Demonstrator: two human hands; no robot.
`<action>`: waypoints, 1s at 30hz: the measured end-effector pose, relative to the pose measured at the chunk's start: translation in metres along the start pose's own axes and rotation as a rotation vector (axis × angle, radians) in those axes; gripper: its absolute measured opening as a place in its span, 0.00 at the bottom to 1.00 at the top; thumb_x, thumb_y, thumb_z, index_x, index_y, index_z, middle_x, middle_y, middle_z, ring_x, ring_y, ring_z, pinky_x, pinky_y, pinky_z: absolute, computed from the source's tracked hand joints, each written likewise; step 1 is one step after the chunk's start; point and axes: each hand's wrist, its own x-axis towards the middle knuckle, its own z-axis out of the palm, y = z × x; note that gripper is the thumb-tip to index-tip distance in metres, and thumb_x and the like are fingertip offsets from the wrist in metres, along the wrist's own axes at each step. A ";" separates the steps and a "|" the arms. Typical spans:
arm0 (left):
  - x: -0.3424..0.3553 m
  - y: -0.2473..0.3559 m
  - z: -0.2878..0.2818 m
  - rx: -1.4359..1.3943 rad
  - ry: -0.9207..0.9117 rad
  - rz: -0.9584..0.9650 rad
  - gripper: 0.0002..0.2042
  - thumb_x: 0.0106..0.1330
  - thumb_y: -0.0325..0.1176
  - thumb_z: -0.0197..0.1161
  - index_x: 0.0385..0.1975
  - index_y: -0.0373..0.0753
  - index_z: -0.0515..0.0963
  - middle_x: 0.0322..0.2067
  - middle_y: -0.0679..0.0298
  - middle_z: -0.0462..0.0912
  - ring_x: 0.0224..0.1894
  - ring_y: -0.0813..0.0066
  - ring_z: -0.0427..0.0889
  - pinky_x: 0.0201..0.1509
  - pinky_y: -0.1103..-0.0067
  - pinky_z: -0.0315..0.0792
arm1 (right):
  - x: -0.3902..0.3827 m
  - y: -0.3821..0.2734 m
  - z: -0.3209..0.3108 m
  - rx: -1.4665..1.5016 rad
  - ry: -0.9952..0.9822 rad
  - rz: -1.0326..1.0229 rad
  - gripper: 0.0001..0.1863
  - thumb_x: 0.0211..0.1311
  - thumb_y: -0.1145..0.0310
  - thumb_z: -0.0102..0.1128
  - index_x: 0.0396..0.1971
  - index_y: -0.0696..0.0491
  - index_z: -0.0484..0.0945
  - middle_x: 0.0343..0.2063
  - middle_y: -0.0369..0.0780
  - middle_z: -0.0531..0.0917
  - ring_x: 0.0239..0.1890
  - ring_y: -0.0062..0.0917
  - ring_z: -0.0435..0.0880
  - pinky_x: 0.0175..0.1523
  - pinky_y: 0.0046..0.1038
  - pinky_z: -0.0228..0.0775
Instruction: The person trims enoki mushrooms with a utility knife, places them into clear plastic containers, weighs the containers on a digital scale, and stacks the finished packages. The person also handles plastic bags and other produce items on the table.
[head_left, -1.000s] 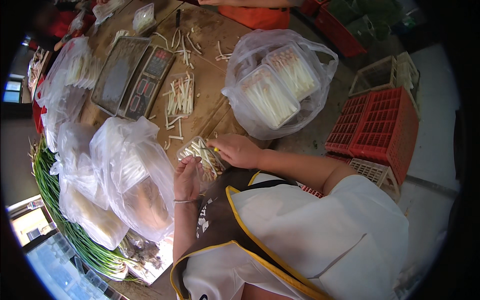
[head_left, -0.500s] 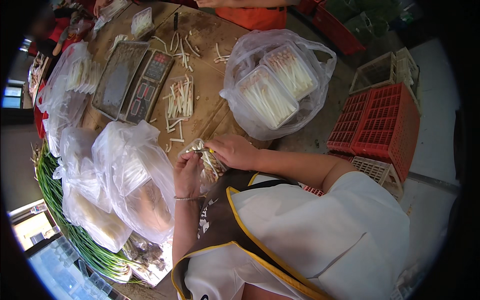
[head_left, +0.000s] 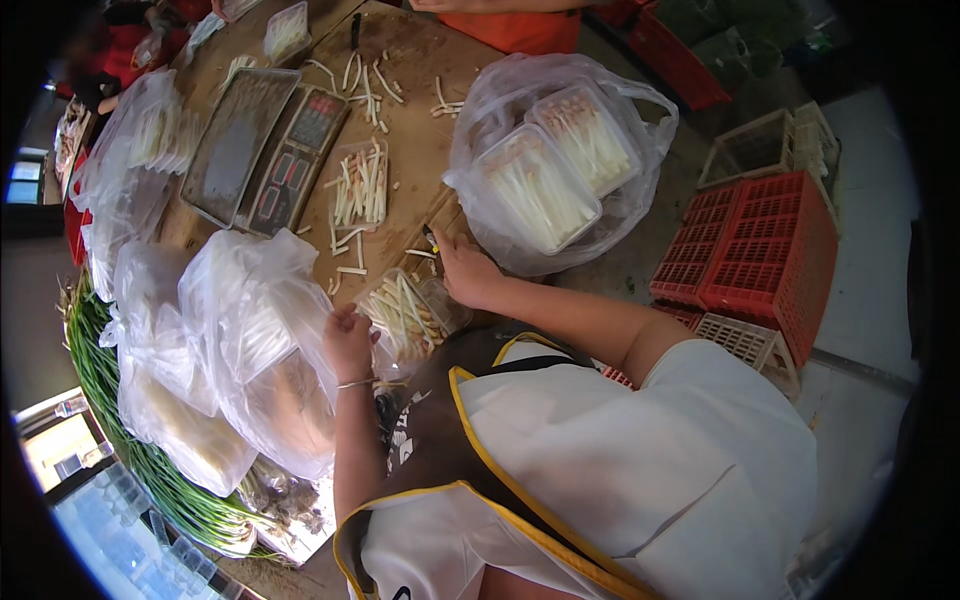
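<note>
A clear tray of pale cut stalks (head_left: 402, 315), which look like trimmed vegetable stems, stands on the table close to my body. My left hand (head_left: 348, 342) is at the tray's left side, fingers loosely bent and apart, with nothing visible in them. Beyond the tray's right side, my right hand (head_left: 466, 270) is low over the tabletop. Its fingers are closed on a small knife (head_left: 433, 240) with a bit of yellow on it; most of the knife is hidden. Loose stalk pieces (head_left: 350, 250) lie between this tray and a second stalk-filled tray (head_left: 362, 188).
A scale (head_left: 290, 165) stands at the far left. Plastic bags (head_left: 250, 330) crowd the left, beside long green stalks (head_left: 165, 470). An open bag (head_left: 480, 110) holds two packed trays at right. Red crates (head_left: 765, 260) are stacked on the floor. Other people stand across the table.
My hands have parted above the near tray. The right one has moved away from me to the tabletop with the knife; the left has drawn back left, uncovering the stalks.
</note>
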 end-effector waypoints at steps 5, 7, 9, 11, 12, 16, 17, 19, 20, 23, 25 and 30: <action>-0.001 -0.027 0.008 0.306 0.114 0.133 0.13 0.55 0.27 0.66 0.40 0.33 0.78 0.23 0.64 0.83 0.24 0.78 0.80 0.28 0.78 0.74 | -0.005 0.010 0.010 -0.099 0.127 -0.158 0.39 0.53 0.75 0.60 0.66 0.55 0.54 0.48 0.56 0.69 0.45 0.55 0.77 0.47 0.46 0.74; -0.001 -0.029 0.012 0.468 0.118 0.243 0.15 0.55 0.28 0.68 0.42 0.34 0.77 0.27 0.60 0.82 0.25 0.75 0.81 0.31 0.77 0.75 | -0.009 0.003 0.003 -0.188 0.226 -0.280 0.32 0.54 0.74 0.60 0.61 0.55 0.61 0.47 0.53 0.72 0.45 0.52 0.78 0.45 0.46 0.74; -0.005 -0.029 0.018 0.579 0.145 0.393 0.16 0.55 0.29 0.69 0.43 0.35 0.76 0.30 0.59 0.81 0.24 0.72 0.81 0.32 0.75 0.75 | -0.010 -0.002 0.002 -0.175 0.169 -0.298 0.25 0.55 0.72 0.59 0.55 0.55 0.66 0.44 0.51 0.76 0.44 0.49 0.79 0.44 0.46 0.74; -0.011 -0.023 0.021 0.693 0.114 0.408 0.22 0.54 0.33 0.71 0.47 0.34 0.73 0.38 0.54 0.78 0.35 0.60 0.80 0.42 0.69 0.74 | -0.007 -0.009 0.007 -0.062 -0.042 -0.205 0.18 0.56 0.70 0.59 0.48 0.55 0.70 0.41 0.48 0.80 0.42 0.45 0.81 0.43 0.45 0.74; -0.013 -0.024 0.022 0.752 0.126 0.476 0.23 0.54 0.34 0.71 0.48 0.33 0.72 0.40 0.52 0.77 0.40 0.56 0.79 0.46 0.67 0.73 | -0.007 -0.009 0.012 0.029 -0.084 -0.172 0.15 0.57 0.66 0.59 0.43 0.56 0.72 0.35 0.47 0.83 0.39 0.43 0.83 0.43 0.44 0.74; -0.021 -0.020 0.034 0.798 0.136 0.475 0.31 0.50 0.38 0.74 0.52 0.32 0.68 0.48 0.48 0.72 0.54 0.46 0.70 0.58 0.63 0.67 | 0.000 0.003 0.040 0.226 -0.266 -0.144 0.15 0.56 0.66 0.61 0.39 0.57 0.71 0.32 0.49 0.83 0.38 0.45 0.83 0.41 0.42 0.73; -0.022 -0.019 0.036 0.821 0.121 0.484 0.32 0.49 0.38 0.75 0.53 0.32 0.68 0.49 0.48 0.71 0.54 0.46 0.70 0.58 0.63 0.66 | 0.000 0.001 0.043 0.242 -0.252 -0.174 0.14 0.56 0.66 0.61 0.38 0.57 0.71 0.31 0.48 0.82 0.38 0.45 0.83 0.41 0.41 0.73; -0.023 -0.015 0.041 0.866 0.085 0.499 0.34 0.48 0.39 0.75 0.54 0.32 0.67 0.50 0.47 0.69 0.55 0.45 0.69 0.59 0.62 0.66 | 0.001 -0.001 0.049 0.273 -0.224 -0.227 0.13 0.55 0.67 0.61 0.35 0.57 0.70 0.30 0.48 0.82 0.37 0.45 0.83 0.41 0.39 0.73; -0.024 -0.012 0.043 0.865 0.096 0.498 0.33 0.49 0.37 0.74 0.54 0.31 0.66 0.49 0.46 0.69 0.55 0.45 0.69 0.59 0.61 0.66 | 0.001 -0.002 0.050 0.273 -0.226 -0.234 0.13 0.55 0.68 0.62 0.34 0.57 0.69 0.29 0.48 0.82 0.36 0.43 0.83 0.40 0.39 0.73; -0.012 -0.028 0.036 0.741 0.104 0.537 0.29 0.51 0.32 0.68 0.53 0.30 0.66 0.48 0.44 0.69 0.53 0.44 0.69 0.59 0.61 0.66 | -0.001 -0.004 0.048 0.306 -0.244 -0.216 0.12 0.55 0.70 0.62 0.33 0.57 0.68 0.26 0.47 0.81 0.30 0.39 0.84 0.35 0.37 0.74; -0.007 -0.035 0.033 0.725 0.115 0.561 0.27 0.51 0.29 0.64 0.52 0.28 0.66 0.47 0.44 0.69 0.52 0.43 0.70 0.58 0.60 0.66 | -0.004 -0.004 0.045 0.375 -0.275 -0.155 0.12 0.54 0.72 0.62 0.33 0.57 0.68 0.25 0.46 0.81 0.26 0.36 0.84 0.31 0.35 0.74; -0.011 -0.035 0.030 0.694 0.125 0.562 0.25 0.50 0.25 0.60 0.51 0.27 0.65 0.46 0.42 0.69 0.51 0.41 0.70 0.58 0.60 0.66 | -0.008 0.001 0.050 0.543 -0.309 -0.059 0.12 0.54 0.72 0.62 0.32 0.57 0.67 0.23 0.45 0.80 0.20 0.34 0.83 0.27 0.36 0.74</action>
